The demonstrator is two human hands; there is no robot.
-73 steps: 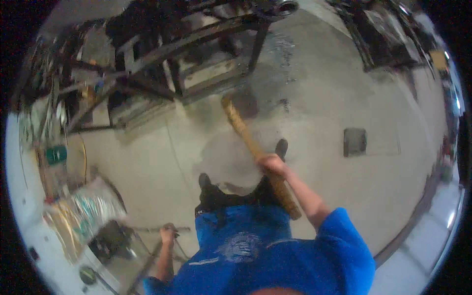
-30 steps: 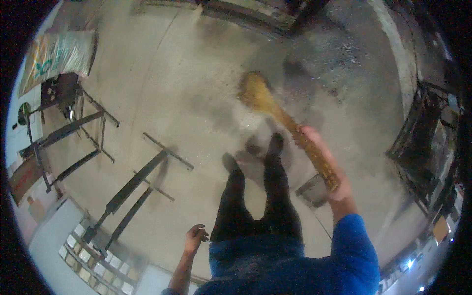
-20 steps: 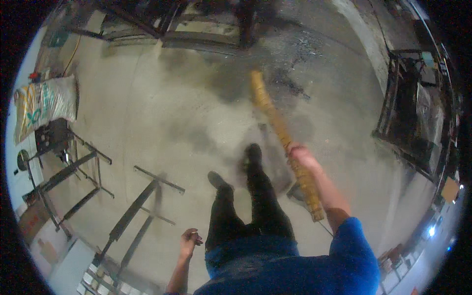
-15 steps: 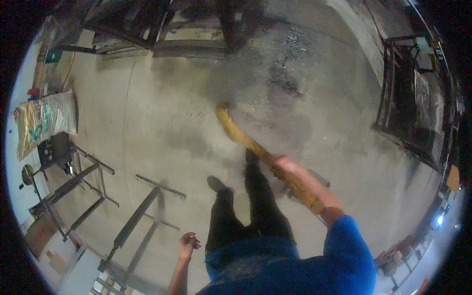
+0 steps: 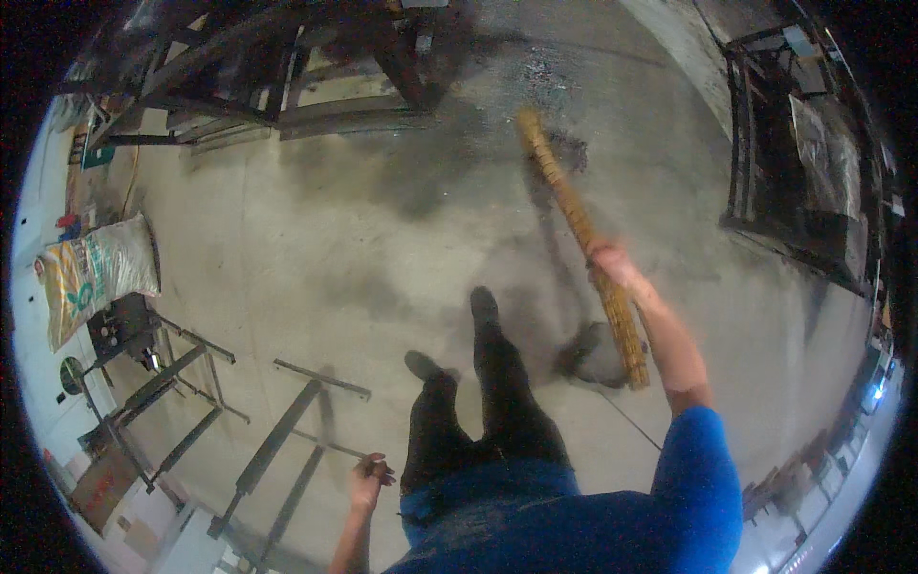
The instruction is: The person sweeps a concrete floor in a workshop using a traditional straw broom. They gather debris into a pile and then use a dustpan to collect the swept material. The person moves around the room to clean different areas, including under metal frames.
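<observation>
My right hand is closed round the middle of a long straw-coloured bundle, a ribbed, banded roll like tied straw. It slants in the air, its far end pointing toward the dark stain on the floor and its near end beside my forearm. Whether it touches the floor I cannot tell. At my left side my left hand hangs with loosely bent fingers, somewhat apart, and nothing shows in it. Close to it stands a dark metal frame with a long bar and crosspiece.
Dark metal frames stand at the far side. Another dark frame stands at the right. A filled, printed sack lies at the left above more metal stands. A thin dark line runs over the concrete floor.
My right hand has swung the bundle away and to the right, and its far end now points further off. My left hand stays at my side. The view has shifted slightly.
</observation>
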